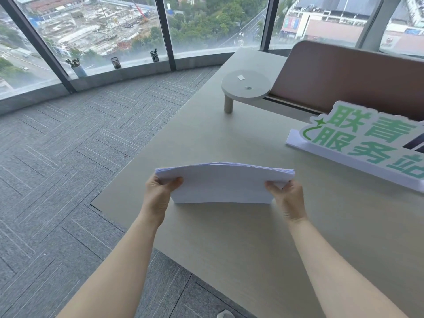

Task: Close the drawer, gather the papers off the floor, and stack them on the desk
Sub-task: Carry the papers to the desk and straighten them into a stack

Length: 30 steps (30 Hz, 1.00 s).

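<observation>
A thick stack of white papers [223, 183] stands on its long edge on the pale desk [241, 237], bowed upward in the middle. My left hand [160, 193] grips its left end, thumb in front. My right hand [288, 198] grips its right end the same way. The bottom edge of the stack touches the desk surface near the desk's left side. No drawer is in view. A small white scrap [223, 315] shows on the grey carpet at the bottom edge of the frame.
A white and green sign [367, 143] lies on the desk at right. A round raised shelf [246, 84] with a small white note stands farther back, beside a brown partition [344, 79]. Pen cups [115, 63] sit on the window sill. Grey carpet [68, 168] lies left.
</observation>
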Each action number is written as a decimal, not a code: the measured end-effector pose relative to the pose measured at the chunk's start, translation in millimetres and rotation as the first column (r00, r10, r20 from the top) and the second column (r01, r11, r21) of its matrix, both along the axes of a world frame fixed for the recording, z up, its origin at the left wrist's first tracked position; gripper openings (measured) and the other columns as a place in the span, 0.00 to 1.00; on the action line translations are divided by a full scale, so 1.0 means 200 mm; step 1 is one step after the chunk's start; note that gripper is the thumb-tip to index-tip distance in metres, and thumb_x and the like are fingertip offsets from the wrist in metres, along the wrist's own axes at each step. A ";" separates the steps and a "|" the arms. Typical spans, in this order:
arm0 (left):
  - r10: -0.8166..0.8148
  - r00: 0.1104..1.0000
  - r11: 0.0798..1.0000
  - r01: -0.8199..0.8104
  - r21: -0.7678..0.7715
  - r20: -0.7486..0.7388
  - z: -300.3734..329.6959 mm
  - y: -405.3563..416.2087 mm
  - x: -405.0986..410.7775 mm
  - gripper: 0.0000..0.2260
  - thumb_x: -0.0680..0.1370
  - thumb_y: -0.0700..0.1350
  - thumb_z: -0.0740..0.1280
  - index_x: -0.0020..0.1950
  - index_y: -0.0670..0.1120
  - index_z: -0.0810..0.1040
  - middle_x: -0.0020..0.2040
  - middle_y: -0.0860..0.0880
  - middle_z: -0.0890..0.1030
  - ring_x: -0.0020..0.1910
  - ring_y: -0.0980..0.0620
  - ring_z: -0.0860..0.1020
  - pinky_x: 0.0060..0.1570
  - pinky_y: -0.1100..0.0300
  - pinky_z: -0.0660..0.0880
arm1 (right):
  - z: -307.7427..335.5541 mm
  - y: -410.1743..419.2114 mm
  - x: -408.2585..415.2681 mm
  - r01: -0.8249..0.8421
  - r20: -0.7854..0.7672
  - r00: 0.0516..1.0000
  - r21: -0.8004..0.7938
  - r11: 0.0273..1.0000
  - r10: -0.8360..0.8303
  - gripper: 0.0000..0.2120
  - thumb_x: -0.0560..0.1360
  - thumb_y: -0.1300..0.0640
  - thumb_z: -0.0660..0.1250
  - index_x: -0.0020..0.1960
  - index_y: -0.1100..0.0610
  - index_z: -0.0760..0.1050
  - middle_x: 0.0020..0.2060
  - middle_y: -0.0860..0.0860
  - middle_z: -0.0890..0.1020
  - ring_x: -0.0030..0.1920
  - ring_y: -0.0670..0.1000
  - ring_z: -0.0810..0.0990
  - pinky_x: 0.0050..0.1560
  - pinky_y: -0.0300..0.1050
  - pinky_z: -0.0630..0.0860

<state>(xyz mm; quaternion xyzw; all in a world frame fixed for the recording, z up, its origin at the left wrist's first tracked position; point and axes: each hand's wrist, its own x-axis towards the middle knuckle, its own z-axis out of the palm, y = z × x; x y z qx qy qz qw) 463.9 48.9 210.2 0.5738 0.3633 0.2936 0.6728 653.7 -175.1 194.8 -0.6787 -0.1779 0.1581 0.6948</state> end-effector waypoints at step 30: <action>-0.016 0.909 0.998 0.041 0.051 -0.417 -0.47 0.02 0.09 0.06 0.73 0.38 0.72 0.38 0.47 0.81 0.37 0.52 0.81 0.38 0.52 0.76 0.40 0.59 0.71 | -0.34 -0.07 0.03 -0.005 -0.039 0.999 -0.520 0.854 -0.017 0.08 0.78 0.60 0.62 0.42 0.51 0.74 0.34 0.48 0.77 0.34 0.46 0.72 0.36 0.44 0.67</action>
